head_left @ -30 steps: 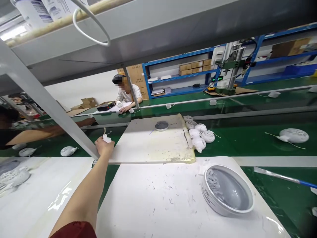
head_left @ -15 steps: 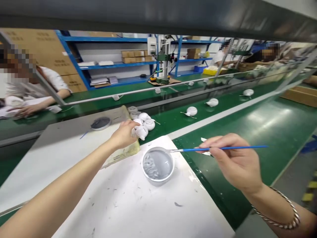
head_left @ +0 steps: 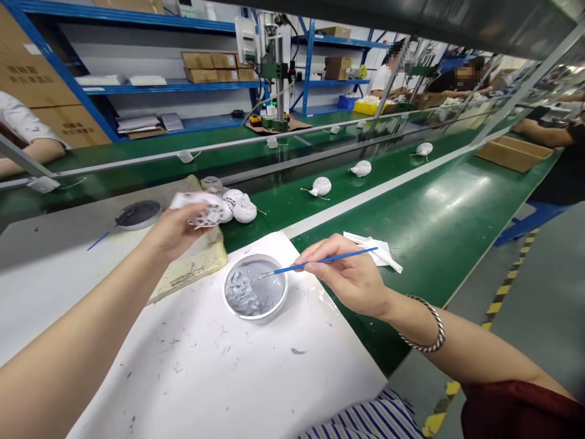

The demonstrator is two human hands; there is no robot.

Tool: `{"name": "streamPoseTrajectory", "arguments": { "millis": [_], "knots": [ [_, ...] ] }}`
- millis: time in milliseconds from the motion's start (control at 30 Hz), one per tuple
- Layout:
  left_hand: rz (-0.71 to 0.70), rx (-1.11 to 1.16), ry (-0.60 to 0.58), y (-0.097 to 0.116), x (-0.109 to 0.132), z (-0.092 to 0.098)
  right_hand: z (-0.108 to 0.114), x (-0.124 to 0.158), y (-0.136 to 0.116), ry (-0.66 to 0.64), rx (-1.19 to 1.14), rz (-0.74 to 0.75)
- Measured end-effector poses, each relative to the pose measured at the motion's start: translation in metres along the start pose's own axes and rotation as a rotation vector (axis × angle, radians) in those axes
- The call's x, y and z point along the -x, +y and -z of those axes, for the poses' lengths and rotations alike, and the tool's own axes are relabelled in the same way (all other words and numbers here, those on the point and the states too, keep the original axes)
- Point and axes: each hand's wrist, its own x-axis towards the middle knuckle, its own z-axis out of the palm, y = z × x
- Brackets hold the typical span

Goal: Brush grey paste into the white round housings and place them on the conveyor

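My left hand is closed around a white rounded piece with a lattice of openings, lifted beside a small group of similar white round pieces. Between the fingers and thumb of my right hand is a slim blue paintbrush. Its bristle tip dips into a round white tub of grey paint, which stands on a white sheet speckled with grey marks. A crumpled white tissue lies just behind my right hand.
More white round pieces with strings sit spaced along the green belt. Left, a dark grey paint dish holds another blue brush. A metal beam crosses overhead. Co-workers sit further along; a cardboard tray stands at right.
My left hand has picked up a white latticed piece from the group and brought it back. My right hand has lowered the brush from the tub's rim into the grey paint. The view has shifted right.
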Motion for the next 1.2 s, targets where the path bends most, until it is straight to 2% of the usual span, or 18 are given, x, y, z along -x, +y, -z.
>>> {"name": "streamPoseTrajectory", "arguments": {
  "millis": [100,167,267,400,533,633,733,900,1033,1200],
  "knots": [
    [0.109,0.371,0.159,0.011,0.039,0.014,-0.006,-0.002,0.006,-0.065,0.075,0.022],
    [0.219,0.542,0.208,0.012,0.063,0.019,-0.009,-0.003,0.009,-0.104,0.137,0.046],
    [0.338,0.683,0.193,0.005,0.093,0.020,-0.012,-0.003,0.011,-0.150,0.213,0.074],
    [0.335,0.729,0.205,-0.007,0.117,0.014,-0.017,-0.004,0.012,-0.165,0.219,0.051],
    [0.328,0.673,0.213,-0.008,0.126,0.005,-0.022,-0.006,0.011,-0.136,0.132,-0.042],
    [0.372,0.683,0.196,-0.004,0.130,0.001,-0.025,-0.007,0.010,-0.083,-0.019,-0.165],
    [0.414,0.694,0.214,-0.002,0.132,0.000,-0.026,-0.010,0.010,-0.006,-0.193,-0.273],
    [0.395,0.683,0.259,-0.007,0.131,0.002,-0.020,-0.016,0.011,0.108,-0.360,-0.407],
    [0.387,0.721,0.275,-0.010,0.129,0.004,-0.014,-0.017,0.013,0.145,-0.432,-0.452],
    [0.445,0.780,0.322,-0.001,0.131,0.001,-0.014,-0.016,0.015,0.172,-0.463,-0.486]
  ]
}}
